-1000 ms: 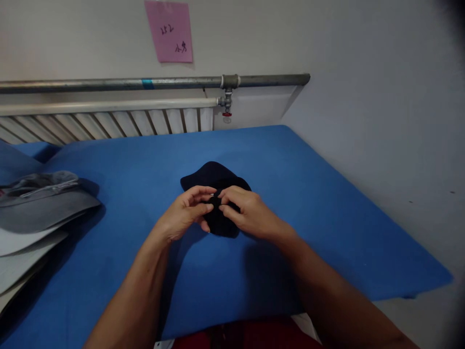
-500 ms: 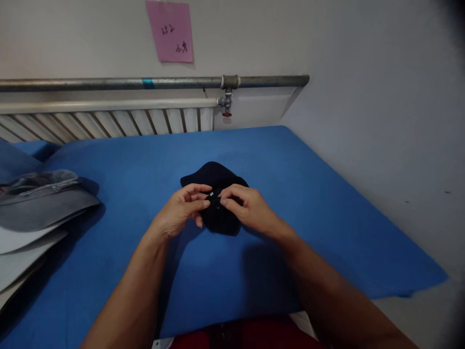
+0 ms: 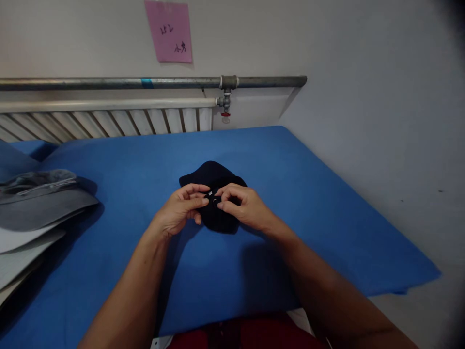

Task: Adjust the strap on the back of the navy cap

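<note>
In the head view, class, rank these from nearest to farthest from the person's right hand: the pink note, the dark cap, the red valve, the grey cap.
From the right hand:
1. Dark cap, pinched under its fingers.
2. Red valve, straight behind, at the pipe.
3. Pink note, high on the wall.
4. Grey cap, far left on the stack.

Navy cap (image 3: 212,174); blue table cover (image 3: 308,194)

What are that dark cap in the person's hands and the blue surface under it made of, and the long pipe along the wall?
The dark cap looks like soft matte woven fabric, navy or black: it sags and folds under both hands. The blue surface seems to be felt-like cloth or a padded cover, dull and with a soft rounded edge. The pipe looks like grey galvanised metal, faintly shiny, with a threaded fitting.
</note>
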The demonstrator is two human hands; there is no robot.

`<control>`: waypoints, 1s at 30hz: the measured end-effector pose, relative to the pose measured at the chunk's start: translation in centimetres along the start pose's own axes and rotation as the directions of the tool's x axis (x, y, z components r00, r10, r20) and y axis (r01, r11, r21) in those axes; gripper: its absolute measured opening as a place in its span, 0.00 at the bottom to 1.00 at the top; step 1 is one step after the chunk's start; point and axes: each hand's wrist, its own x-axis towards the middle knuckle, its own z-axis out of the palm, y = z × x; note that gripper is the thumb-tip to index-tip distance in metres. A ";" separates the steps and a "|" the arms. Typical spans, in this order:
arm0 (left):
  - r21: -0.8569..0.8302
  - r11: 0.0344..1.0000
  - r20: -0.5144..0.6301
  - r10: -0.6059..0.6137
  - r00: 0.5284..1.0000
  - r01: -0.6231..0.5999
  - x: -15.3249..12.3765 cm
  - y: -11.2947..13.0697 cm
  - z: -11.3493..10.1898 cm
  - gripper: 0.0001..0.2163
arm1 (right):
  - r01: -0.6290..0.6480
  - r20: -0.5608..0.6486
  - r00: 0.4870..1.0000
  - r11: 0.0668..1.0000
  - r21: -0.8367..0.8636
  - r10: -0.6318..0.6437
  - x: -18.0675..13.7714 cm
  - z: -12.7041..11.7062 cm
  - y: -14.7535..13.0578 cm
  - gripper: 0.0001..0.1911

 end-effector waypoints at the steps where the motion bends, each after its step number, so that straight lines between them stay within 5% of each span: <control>1: -0.004 1.000 -0.002 -0.004 1.000 0.004 0.0 0.0 0.0 0.16 | 0.012 -0.012 1.000 1.000 -0.023 -0.012 0.0 0.1 -0.1 0.09; 17: 0.004 1.000 0.026 0.009 1.000 -0.009 -0.4 -0.1 0.7 0.15 | 0.185 -0.127 0.969 0.965 -0.184 -0.210 -0.4 1.1 0.1 0.08; 30: -0.009 1.000 -0.031 0.024 0.999 -0.024 -0.7 0.2 0.7 0.13 | 0.230 0.037 0.973 0.957 -0.178 -0.227 -0.2 -0.2 0.1 0.06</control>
